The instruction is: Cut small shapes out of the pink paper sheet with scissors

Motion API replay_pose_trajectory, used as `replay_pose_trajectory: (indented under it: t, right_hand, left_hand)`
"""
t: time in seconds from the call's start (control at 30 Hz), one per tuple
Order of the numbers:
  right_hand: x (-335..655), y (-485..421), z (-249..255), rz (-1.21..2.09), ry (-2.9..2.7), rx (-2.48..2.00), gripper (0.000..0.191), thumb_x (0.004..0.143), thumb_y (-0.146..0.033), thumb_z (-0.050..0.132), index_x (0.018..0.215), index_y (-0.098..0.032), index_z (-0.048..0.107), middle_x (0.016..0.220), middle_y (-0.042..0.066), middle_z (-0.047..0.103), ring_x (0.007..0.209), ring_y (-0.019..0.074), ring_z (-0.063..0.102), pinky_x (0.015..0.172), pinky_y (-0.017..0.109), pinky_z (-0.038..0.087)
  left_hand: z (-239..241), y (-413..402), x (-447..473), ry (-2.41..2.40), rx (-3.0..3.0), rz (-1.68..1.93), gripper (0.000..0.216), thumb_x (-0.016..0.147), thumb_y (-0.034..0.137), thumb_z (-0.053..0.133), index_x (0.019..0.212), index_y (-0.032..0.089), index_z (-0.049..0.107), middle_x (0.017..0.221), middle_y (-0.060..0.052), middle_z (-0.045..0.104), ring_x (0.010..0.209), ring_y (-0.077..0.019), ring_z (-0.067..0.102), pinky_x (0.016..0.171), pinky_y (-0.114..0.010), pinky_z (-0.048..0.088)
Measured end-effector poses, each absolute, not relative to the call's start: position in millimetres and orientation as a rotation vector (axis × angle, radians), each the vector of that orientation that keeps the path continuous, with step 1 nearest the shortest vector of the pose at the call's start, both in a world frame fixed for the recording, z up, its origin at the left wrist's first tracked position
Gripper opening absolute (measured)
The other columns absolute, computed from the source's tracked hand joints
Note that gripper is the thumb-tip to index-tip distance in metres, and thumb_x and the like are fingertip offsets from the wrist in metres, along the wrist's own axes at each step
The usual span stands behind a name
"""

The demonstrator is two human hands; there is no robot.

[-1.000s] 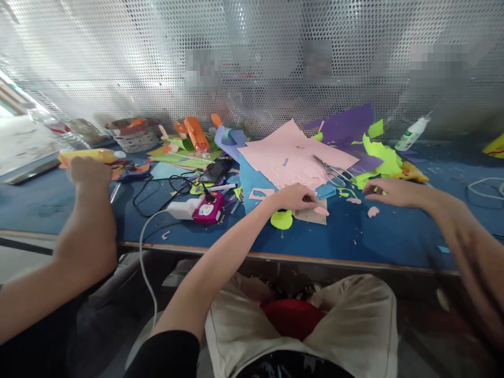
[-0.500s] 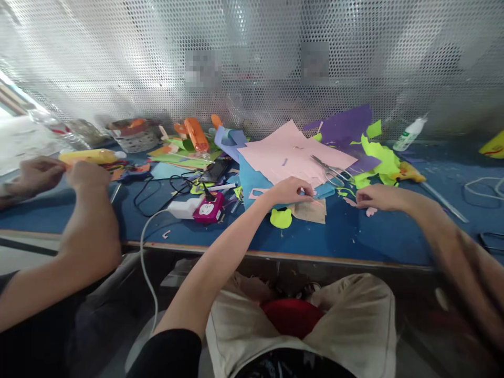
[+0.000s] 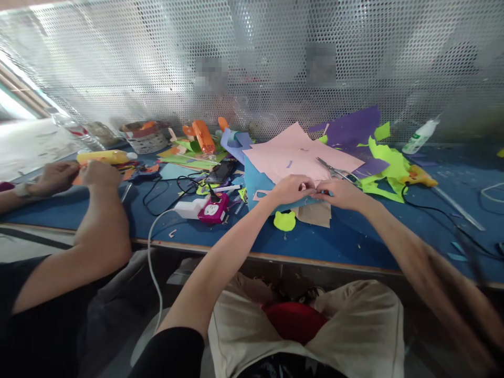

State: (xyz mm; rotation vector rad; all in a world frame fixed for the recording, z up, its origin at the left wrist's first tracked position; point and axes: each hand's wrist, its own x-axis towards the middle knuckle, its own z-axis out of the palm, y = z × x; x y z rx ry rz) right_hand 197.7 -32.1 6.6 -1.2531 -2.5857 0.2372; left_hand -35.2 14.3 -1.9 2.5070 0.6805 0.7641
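Note:
My left hand (image 3: 292, 189) and my right hand (image 3: 339, 193) meet over the blue table (image 3: 378, 236), fingertips pinched together on a small piece I cannot make out. A lime green frog-shaped cutout (image 3: 284, 220) lies just below my left hand, beside a brown paper scrap (image 3: 315, 213). Behind my hands lie a pink paper sheet (image 3: 295, 155) and scissors (image 3: 334, 170). A blue sheet (image 3: 254, 181) sticks out under the pink one.
A co-worker's hands (image 3: 79, 176) work at the left by a yellow bottle (image 3: 104, 156). A magenta device (image 3: 213, 208) with white charger and cables sits mid-left. Purple and lime scraps (image 3: 378, 157), a glue gun (image 3: 417, 176) and a glue bottle (image 3: 419, 136) lie right. Perforated metal wall behind.
My right hand moved left from the pink scraps on the table to meet my left hand, and both now pinch together. The co-worker's second hand came into view.

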Motion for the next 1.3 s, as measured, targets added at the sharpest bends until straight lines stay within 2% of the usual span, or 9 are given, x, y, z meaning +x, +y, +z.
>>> replay_pose_trajectory:
  t: [0.17, 0.37, 0.47, 0.53, 0.7, 0.83, 1.07, 1.2, 1.3]
  right_hand:
    - [217, -24, -5, 0.37, -2.454, -1.216, 0.037, 0.104, -0.045, 0.053, 0.1, -0.021, 0.081, 0.109, 0.011, 0.081, 0.097, 0.0281, 0.071, 0.085, 0.039, 0.049]
    - [230, -24, -10, 0.48, -2.226, -1.363, 0.036, 0.1, -0.047, 0.059, 0.105, -0.021, 0.082, 0.097, 0.009, 0.081, 0.078, 0.0233, 0.067, 0.071, 0.035, 0.047]
    - [226, -27, -9, 0.517, -2.173, -1.336, 0.035, 0.095, -0.052, 0.066, 0.1, -0.022, 0.083, 0.091, 0.007, 0.08, 0.073, 0.0212, 0.063, 0.068, 0.033, 0.045]
    - [222, -30, -8, 0.527, -2.138, -1.299, 0.033, 0.093, -0.052, 0.07, 0.096, -0.021, 0.082, 0.088, 0.007, 0.079, 0.072, 0.0201, 0.062, 0.068, 0.033, 0.045]
    - [218, -34, -6, 0.548, -2.124, -1.237, 0.033, 0.093, -0.053, 0.071, 0.088, -0.021, 0.077, 0.082, 0.005, 0.074, 0.067, 0.0174, 0.057, 0.066, 0.032, 0.042]
    - [220, -32, -6, 0.538, -2.135, -1.243, 0.033, 0.095, -0.052, 0.068, 0.088, -0.021, 0.076, 0.078, 0.005, 0.071, 0.069, 0.0177, 0.056, 0.065, 0.032, 0.041]
    - [218, -33, -4, 0.544, -2.155, -1.264, 0.035, 0.094, -0.057, 0.068, 0.087, -0.023, 0.074, 0.077, 0.004, 0.071, 0.07, 0.0187, 0.058, 0.065, 0.033, 0.042]
    - [216, -34, -2, 0.544, -2.159, -1.288, 0.038, 0.093, -0.06, 0.067, 0.088, -0.023, 0.075, 0.077, 0.004, 0.072, 0.07, 0.0194, 0.058, 0.065, 0.033, 0.044]
    - [216, -33, -3, 0.55, -2.165, -1.275, 0.036, 0.094, -0.058, 0.066, 0.088, -0.023, 0.076, 0.081, 0.005, 0.074, 0.071, 0.02, 0.059, 0.066, 0.033, 0.044]
  left_hand:
    - [9, 19, -42, 0.992, 2.473, 1.057, 0.028, 0.102, 0.04, 0.058, 0.096, 0.019, 0.076, 0.1, -0.007, 0.077, 0.075, -0.0158, 0.062, 0.075, -0.031, 0.047]
    - [3, 26, -44, 1.187, 2.483, 1.032, 0.04, 0.105, 0.044, 0.051, 0.083, 0.018, 0.072, 0.084, -0.007, 0.072, 0.073, -0.0171, 0.061, 0.07, -0.03, 0.045]
    - [1, 24, -43, 1.165, 2.52, 0.983, 0.026, 0.099, 0.041, 0.062, 0.111, 0.021, 0.074, 0.109, -0.008, 0.074, 0.079, -0.0169, 0.064, 0.071, -0.03, 0.047]
    - [2, 22, -41, 1.116, 2.542, 0.958, 0.031, 0.098, 0.038, 0.065, 0.124, 0.024, 0.071, 0.122, -0.007, 0.072, 0.082, -0.016, 0.064, 0.072, -0.03, 0.048]
    - [4, 15, -35, 0.926, 2.59, 0.825, 0.036, 0.105, 0.043, 0.05, 0.095, 0.02, 0.077, 0.093, -0.006, 0.077, 0.08, -0.017, 0.065, 0.073, -0.031, 0.047]
    - [-1, 11, -31, 0.781, 2.633, 0.799, 0.033, 0.104, 0.038, 0.049, 0.104, 0.022, 0.077, 0.1, -0.006, 0.078, 0.084, -0.0167, 0.067, 0.074, -0.03, 0.046]
    - [-2, 7, -29, 0.78, 2.623, 0.78, 0.04, 0.105, 0.044, 0.047, 0.094, 0.022, 0.078, 0.089, -0.006, 0.077, 0.075, -0.0166, 0.064, 0.07, -0.031, 0.044]
    - [-1, 6, -30, 0.728, 2.626, 0.775, 0.039, 0.105, 0.046, 0.047, 0.101, 0.024, 0.079, 0.087, -0.005, 0.077, 0.074, -0.0171, 0.064, 0.07, -0.031, 0.043]
    - [0, 6, -30, 0.771, 2.626, 0.794, 0.043, 0.107, 0.044, 0.043, 0.096, 0.023, 0.078, 0.086, -0.006, 0.077, 0.075, -0.0174, 0.065, 0.07, -0.031, 0.043]
